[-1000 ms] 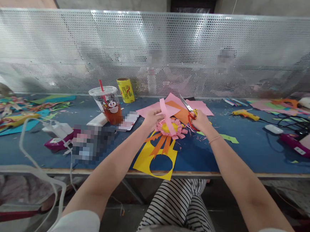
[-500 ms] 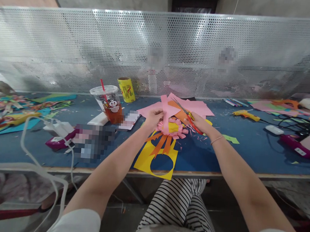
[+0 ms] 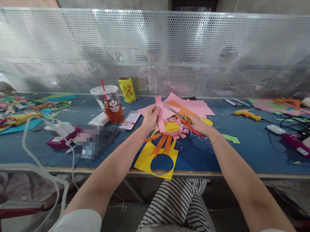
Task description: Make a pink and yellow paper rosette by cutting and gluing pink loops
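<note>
My left hand (image 3: 151,117) pinches a narrow pink paper strip (image 3: 161,111), which stands up above the work surface. In my right hand (image 3: 197,124) are scissors (image 3: 186,122) with red and yellow handles, their blades pointing left toward the strip. Below both hands lies a flower-like paper piece (image 3: 171,128) with a yellow centre, a pink looped rim and orange ribbon tails (image 3: 166,143). Under the tails is a yellow sheet (image 3: 146,157) with round holes cut in it. Pink sheets (image 3: 201,108) and an orange sheet (image 3: 177,109) lie just behind the hands.
A drink cup (image 3: 112,107) with a red straw and a yellow roll (image 3: 127,90) stand left of centre. At right lie a yellow glue gun (image 3: 247,114), a white case (image 3: 276,129) and cables. A perforated metal screen (image 3: 101,47) runs along the back of the blue table (image 3: 221,158).
My left hand and the pink strip have shifted slightly left. The scissors have turned flatter, and their blades now sit lower and farther left.
</note>
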